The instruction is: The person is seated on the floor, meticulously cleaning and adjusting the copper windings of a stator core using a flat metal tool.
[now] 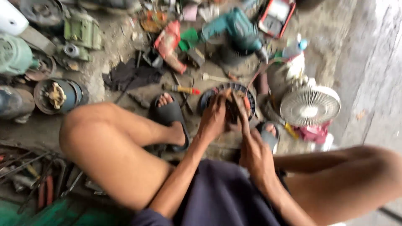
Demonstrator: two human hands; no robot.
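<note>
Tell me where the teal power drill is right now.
In the head view the teal power drill lies on the ground at top centre, beyond the round motor stator the hands work on, left of the red-rimmed case.

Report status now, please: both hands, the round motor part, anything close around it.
Left hand on round motor stator; right hand reaching into its windings. Grip unclear, blurred. White fan close beside; screwdriver on ground nearby.
</note>
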